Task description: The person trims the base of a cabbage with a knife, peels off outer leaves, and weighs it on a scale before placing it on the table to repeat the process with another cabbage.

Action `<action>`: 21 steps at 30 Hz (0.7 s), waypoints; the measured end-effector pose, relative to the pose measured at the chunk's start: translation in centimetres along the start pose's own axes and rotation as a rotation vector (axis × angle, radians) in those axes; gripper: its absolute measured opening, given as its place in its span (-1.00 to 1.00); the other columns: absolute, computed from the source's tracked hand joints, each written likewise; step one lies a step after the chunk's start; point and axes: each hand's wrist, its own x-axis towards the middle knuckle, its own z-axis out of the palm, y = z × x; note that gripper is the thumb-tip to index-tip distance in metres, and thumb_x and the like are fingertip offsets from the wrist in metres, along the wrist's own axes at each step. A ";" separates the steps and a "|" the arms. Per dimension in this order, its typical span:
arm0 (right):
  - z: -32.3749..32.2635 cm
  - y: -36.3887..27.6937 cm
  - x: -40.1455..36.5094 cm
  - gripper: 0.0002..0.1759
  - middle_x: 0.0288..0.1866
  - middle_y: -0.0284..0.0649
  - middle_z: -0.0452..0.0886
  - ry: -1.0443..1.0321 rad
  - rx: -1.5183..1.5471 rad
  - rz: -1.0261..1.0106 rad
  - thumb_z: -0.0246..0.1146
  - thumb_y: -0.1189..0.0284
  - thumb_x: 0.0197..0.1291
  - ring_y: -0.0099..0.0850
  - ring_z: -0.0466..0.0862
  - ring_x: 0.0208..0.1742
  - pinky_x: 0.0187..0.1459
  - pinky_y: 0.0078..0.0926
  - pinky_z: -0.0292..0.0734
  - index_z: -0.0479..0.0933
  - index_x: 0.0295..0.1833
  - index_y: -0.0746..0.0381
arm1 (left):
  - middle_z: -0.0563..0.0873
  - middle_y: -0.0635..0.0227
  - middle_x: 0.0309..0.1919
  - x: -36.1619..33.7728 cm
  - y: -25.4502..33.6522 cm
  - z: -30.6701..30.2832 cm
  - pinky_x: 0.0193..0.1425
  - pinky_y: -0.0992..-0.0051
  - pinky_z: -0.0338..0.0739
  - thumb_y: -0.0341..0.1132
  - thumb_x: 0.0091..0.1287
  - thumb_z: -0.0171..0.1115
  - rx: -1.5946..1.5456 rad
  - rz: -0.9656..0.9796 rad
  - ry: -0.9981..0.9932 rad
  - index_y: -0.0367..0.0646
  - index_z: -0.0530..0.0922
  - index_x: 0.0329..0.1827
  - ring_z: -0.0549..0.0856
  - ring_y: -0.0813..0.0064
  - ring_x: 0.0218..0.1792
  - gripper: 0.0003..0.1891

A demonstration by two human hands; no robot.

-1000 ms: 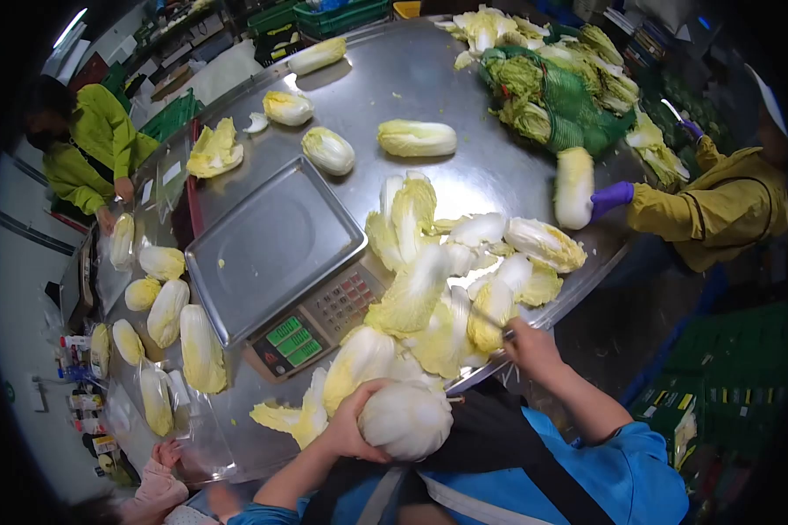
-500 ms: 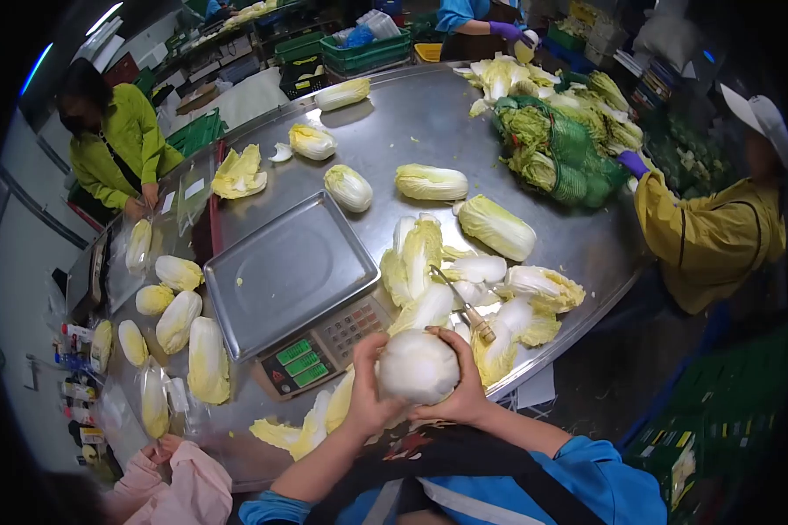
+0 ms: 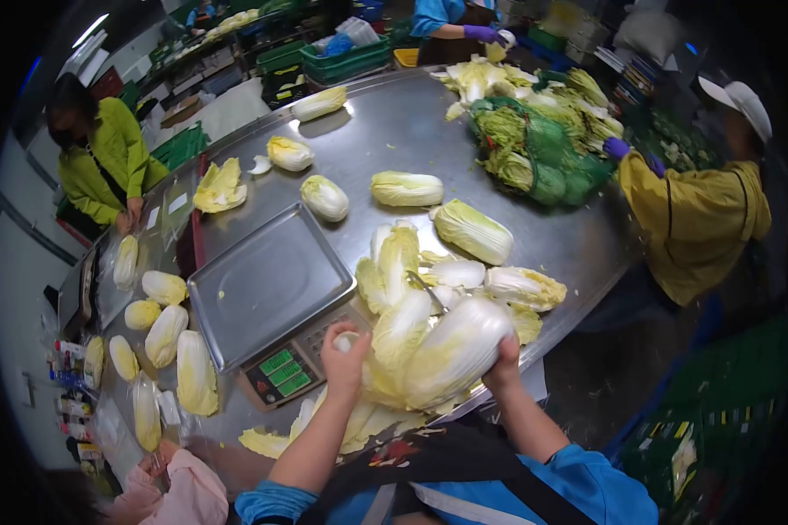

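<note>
My right hand (image 3: pixel 503 360) is wrapped round the base end of a large napa cabbage (image 3: pixel 455 354), which lies tilted in front of me with its leafy end to the lower left. My left hand (image 3: pixel 346 354) is closed round a small white piece of cabbage (image 3: pixel 345 341), to the left of the large cabbage. Loose yellow and white leaves (image 3: pixel 398 262) are heaped just beyond. The blade of a knife (image 3: pixel 422 289) shows among them; its handle is hidden behind the cabbage.
A scale with a metal tray (image 3: pixel 271 280) stands to the left, with several cabbages (image 3: pixel 197 372) beyond it. A green net bag (image 3: pixel 556 157) of leaves lies at the back right. Co-workers stand at the left (image 3: pixel 105 166), right (image 3: pixel 700 219) and far side.
The cabbage has turned from base-on to lying lengthwise. My left hand has come off it and moved left, now with a white piece; my right hand has moved right with the cabbage.
</note>
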 end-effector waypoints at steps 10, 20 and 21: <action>6.0 -0.6 3.3 -0.40 0.22 -0.16 0.29 0.035 0.502 0.452 0.02 0.16 0.21 -0.30 0.30 0.23 0.20 -0.30 0.25 0.09 0.28 0.21 | 0.33 0.15 0.18 -1.1 5.3 -1.2 0.23 0.46 0.22 -0.28 -0.19 0.42 -0.185 0.045 -0.577 -0.17 0.09 0.31 0.32 0.33 0.21 -0.06; 10.5 4.8 -0.2 -0.51 -0.25 -0.21 0.58 -0.793 -0.185 0.639 0.18 0.47 0.11 -0.53 0.59 -0.29 -0.22 -0.63 0.49 0.29 0.16 0.35 | 0.42 0.14 0.06 11.9 1.2 -10.4 0.09 0.27 0.44 -0.40 0.04 0.21 -0.448 -0.048 0.008 -0.16 0.09 0.28 0.48 0.23 0.05 -0.29; 9.9 5.0 -0.2 -0.52 -0.24 -0.21 0.58 -0.762 -0.197 0.667 0.19 0.46 0.11 -0.53 0.59 -0.28 -0.22 -0.62 0.49 0.30 0.15 0.35 | 0.42 0.12 0.06 12.8 0.7 -11.7 0.10 0.28 0.43 -0.41 0.05 0.21 -0.397 -0.078 0.076 -0.17 0.08 0.28 0.48 0.23 0.05 -0.29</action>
